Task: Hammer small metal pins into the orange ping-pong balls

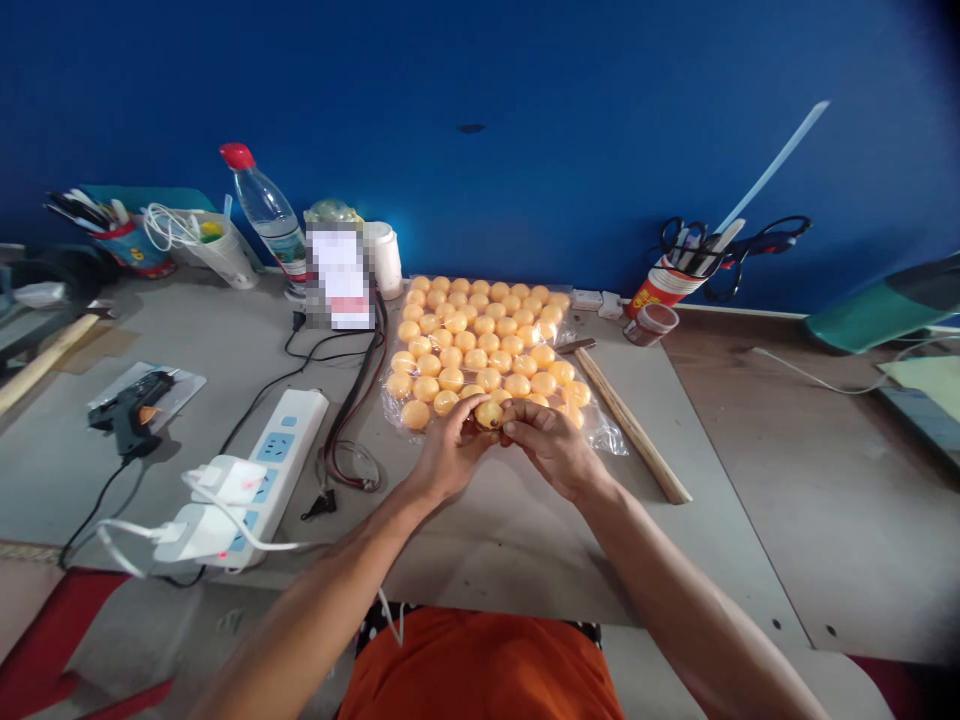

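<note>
At the near edge of a sheet of orange balls, my left hand is curled around a single small yellow-orange ball with dark spots on it. My right hand pinches at the ball's right side with thumb and forefinger. Anything tiny between those fingertips is too small to make out. Behind my hands lie many orange balls, like table tennis balls, in rows in clear plastic wrap. A hammer with a wooden handle rests on the table to their right.
On the left are a black glue gun, a white power strip with plugged-in chargers, and loose cables. A water bottle, a blurred phone and a white container stand along the blue wall. A red pen cup stands back right.
</note>
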### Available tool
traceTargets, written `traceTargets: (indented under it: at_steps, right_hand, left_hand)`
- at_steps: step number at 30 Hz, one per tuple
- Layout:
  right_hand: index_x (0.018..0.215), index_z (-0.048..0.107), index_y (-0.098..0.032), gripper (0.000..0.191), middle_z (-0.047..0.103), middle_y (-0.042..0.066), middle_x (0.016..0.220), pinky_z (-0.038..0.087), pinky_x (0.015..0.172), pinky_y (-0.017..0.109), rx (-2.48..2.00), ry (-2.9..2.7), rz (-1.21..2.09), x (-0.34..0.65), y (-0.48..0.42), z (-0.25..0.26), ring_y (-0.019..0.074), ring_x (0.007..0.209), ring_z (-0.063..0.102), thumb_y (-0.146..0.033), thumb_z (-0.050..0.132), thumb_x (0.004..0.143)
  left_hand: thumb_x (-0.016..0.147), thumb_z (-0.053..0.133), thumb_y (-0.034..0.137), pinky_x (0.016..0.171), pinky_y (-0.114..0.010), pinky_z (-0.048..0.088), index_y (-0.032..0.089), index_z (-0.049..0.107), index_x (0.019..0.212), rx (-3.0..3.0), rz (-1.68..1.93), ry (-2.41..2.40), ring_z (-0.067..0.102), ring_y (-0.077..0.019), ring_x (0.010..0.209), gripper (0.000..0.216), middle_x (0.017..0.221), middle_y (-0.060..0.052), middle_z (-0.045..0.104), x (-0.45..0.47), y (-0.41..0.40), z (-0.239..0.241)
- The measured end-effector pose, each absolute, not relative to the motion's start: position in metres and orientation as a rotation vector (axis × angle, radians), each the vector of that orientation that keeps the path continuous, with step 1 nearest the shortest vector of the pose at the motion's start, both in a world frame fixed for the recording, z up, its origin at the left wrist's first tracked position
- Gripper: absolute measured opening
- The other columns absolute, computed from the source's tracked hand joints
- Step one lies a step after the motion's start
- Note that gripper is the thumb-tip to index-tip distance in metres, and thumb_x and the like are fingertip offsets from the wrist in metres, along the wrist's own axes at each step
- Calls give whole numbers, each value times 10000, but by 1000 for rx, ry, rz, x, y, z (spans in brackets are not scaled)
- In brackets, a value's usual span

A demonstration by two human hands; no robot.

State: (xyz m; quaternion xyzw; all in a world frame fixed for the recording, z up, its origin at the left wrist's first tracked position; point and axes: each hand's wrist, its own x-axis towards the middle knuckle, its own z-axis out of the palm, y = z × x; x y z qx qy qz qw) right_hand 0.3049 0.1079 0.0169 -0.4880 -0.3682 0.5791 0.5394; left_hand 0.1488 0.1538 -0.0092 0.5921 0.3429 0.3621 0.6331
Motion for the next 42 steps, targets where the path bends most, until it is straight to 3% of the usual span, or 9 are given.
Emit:
traceTargets:
  at_steps: [30,38,42]
  right_hand:
    - [635,618,-192,125,574,-18,619,421,644,286,-1230,-844,1294,297,108,13,137,645,502,-254,726,639]
    - [732,586,-200,324,579,-41,669,401,616,265,-1130,-643,1354,297,111,14,106,603,489,-288,850,566]
    - [722,585,-195,326,577,-34,665,405,628,266,-1044,-626,1464,300,112,15,110,616,509,-323,854,589]
  left_hand:
    - [830,676,260,834,-351,571,149,586,1221,1573,908,840,697,-207,866,416,1007,-87,712,148,147,-11]
    - [774,761,327,876,-365,565,175,586,1188,1294,912,737,685,-231,957,475,1083,-93,693,154,151,-18]
    - [742,800,364,855,-338,554,190,594,1171,1153,927,673,673,-226,966,506,1086,-80,681,156,154,-20]
